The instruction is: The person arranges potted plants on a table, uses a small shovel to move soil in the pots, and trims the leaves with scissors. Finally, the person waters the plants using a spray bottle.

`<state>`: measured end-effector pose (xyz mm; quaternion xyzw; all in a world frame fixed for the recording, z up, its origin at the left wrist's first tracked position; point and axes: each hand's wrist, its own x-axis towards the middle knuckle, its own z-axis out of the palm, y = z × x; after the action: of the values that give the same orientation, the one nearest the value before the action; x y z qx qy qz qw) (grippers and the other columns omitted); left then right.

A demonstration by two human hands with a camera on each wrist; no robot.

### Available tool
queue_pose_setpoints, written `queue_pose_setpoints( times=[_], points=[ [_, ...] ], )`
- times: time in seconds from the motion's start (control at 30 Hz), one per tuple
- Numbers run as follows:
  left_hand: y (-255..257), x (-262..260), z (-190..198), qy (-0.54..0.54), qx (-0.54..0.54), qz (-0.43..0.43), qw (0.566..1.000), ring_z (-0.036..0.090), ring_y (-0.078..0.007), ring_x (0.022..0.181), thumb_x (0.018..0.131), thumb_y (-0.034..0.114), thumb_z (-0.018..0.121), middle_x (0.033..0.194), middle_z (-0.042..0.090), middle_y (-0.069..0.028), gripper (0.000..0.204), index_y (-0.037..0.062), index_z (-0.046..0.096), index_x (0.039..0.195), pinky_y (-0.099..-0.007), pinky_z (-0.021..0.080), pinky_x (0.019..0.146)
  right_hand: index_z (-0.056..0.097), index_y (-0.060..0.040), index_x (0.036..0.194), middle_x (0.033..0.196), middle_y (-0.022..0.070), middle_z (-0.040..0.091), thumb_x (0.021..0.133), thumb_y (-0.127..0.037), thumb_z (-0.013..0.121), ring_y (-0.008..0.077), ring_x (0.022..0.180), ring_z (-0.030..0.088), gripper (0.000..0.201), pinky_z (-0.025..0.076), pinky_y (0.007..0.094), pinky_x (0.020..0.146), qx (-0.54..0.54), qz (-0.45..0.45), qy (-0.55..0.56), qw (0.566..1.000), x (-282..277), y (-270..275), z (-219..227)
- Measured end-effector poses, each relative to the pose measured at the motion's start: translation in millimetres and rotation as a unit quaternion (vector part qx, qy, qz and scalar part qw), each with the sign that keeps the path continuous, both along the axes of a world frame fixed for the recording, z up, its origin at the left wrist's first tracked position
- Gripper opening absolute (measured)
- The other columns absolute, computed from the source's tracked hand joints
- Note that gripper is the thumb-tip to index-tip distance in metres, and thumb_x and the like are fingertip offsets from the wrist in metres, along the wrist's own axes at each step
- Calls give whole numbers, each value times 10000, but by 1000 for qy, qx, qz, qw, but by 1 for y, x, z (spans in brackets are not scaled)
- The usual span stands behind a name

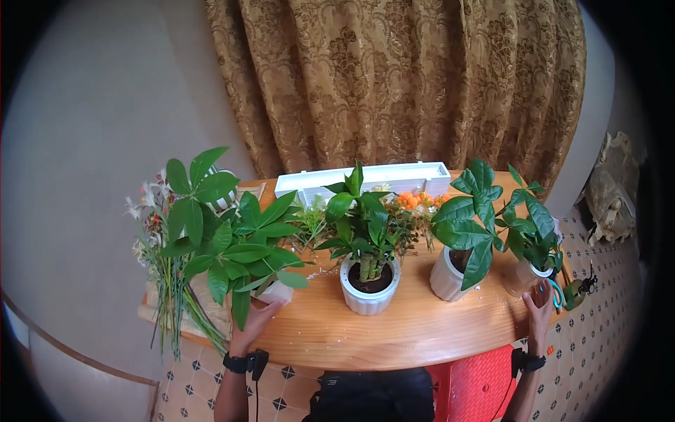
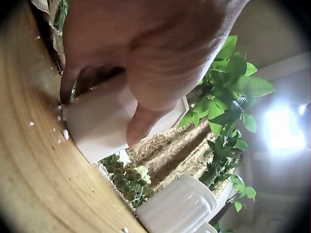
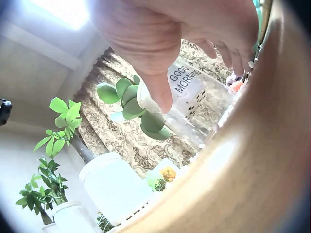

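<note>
In the head view my left hand (image 1: 254,322) grips a white pot (image 1: 276,292) at the table's left. The left wrist view shows the thumb along one side of this smooth white pot (image 2: 104,119) and the fingers round the other. A leafy green plant (image 1: 242,253) spreads over it. At the right end, my right hand (image 1: 539,302) holds a clear plastic cup (image 3: 206,104) printed "GOOD MORNING", thumb on the near side, fingers reaching behind. Round green leaves (image 3: 130,99) stick out at the cup's white rim.
Two white ribbed pots with plants, one central (image 1: 370,299) and one right of it (image 1: 448,281), stand between my hands. Behind are a long white planter (image 1: 362,176) and orange flowers (image 1: 415,201). Long-stemmed flowers (image 1: 165,281) overhang the left edge. A red stool (image 1: 478,387) stands below.
</note>
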<state>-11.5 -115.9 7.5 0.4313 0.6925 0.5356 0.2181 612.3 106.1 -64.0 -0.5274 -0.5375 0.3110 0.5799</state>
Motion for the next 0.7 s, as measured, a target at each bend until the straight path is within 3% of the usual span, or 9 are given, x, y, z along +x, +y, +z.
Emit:
queue_pose_setpoints(
  times=[0.1, 0.17, 0.23, 0.27, 0.33, 0.5, 0.6, 0.7],
  points=[
    [-1, 7, 8, 17, 32, 4, 999, 682, -229, 1015, 796, 96, 842, 1145, 672, -166, 597, -73, 521, 1270, -347, 560, 873, 360, -27, 1493, 1490, 157, 440, 854, -44, 771, 279, 1413, 414, 760, 330, 400, 1177, -5, -11, -2, 1000, -1, -6, 4],
    [-3, 6, 6, -35, 5, 17, 999, 679, -230, 1031, 788, 80, 846, 1144, 673, -164, 577, -81, 533, 1244, -360, 544, 915, 411, -28, 1450, 1446, 146, 478, 855, -45, 772, 265, 1379, 450, 696, 353, 388, 1163, -7, -21, -3, 1000, -1, -9, 7],
    [-6, 8, 5, -44, 16, 21, 999, 666, -213, 1031, 799, 118, 851, 1168, 665, -146, 558, -65, 559, 1238, -350, 541, 907, 518, -54, 1229, 1178, 59, 569, 877, -75, 762, 168, 1158, 560, 428, 436, 323, 1037, 1, -44, -18, 999, -1, -11, 7],
    [-7, 8, 4, -53, 29, 29, 998, 653, -196, 1031, 811, 155, 856, 1192, 656, -128, 541, -49, 585, 1232, -339, 538, 899, 518, -54, 1229, 1178, 59, 569, 877, -75, 762, 168, 1158, 560, 428, 436, 323, 1037, 1, -49, -19, 999, -2, -13, 9],
    [-7, -2, -7, -51, 17, 22, 998, 648, -198, 1048, 806, 153, 859, 1200, 649, -129, 548, -46, 584, 1235, -339, 531, 915, 540, -68, 1093, 1014, 3, 544, 878, -74, 760, 106, 969, 564, 308, 461, 261, 910, -11, -19, -20, 1000, -10, -18, 17],
    [-7, -7, -13, -48, 27, -3, 998, 625, -202, 1111, 797, 150, 864, 1244, 625, -137, 625, -39, 535, 1294, -338, 506, 965, 562, -52, 1014, 934, 3, 558, 878, -37, 743, 89, 891, 557, 227, 476, 247, 838, -23, -18, -37, 999, -35, -32, 37],
    [-8, -6, -16, -58, 39, -1, 998, 609, -218, 1152, 788, 129, 861, 1279, 608, -134, 712, -30, 468, 1360, -354, 486, 999, 565, -56, 996, 920, -6, 556, 913, -57, 708, 89, 869, 563, 166, 471, 242, 766, -32, 39, -47, 998, -42, -39, 34],
    [-14, 2, -9, 18, -31, 11, 999, 577, -243, 1211, 771, 97, 856, 1332, 573, -138, 809, -19, 394, 1426, -373, 447, 1056, 616, -36, 931, 856, 12, 631, 942, -65, 674, 92, 815, 610, 66, 498, 259, 737, -33, 93, -31, 995, -44, -39, 16]
  ],
)
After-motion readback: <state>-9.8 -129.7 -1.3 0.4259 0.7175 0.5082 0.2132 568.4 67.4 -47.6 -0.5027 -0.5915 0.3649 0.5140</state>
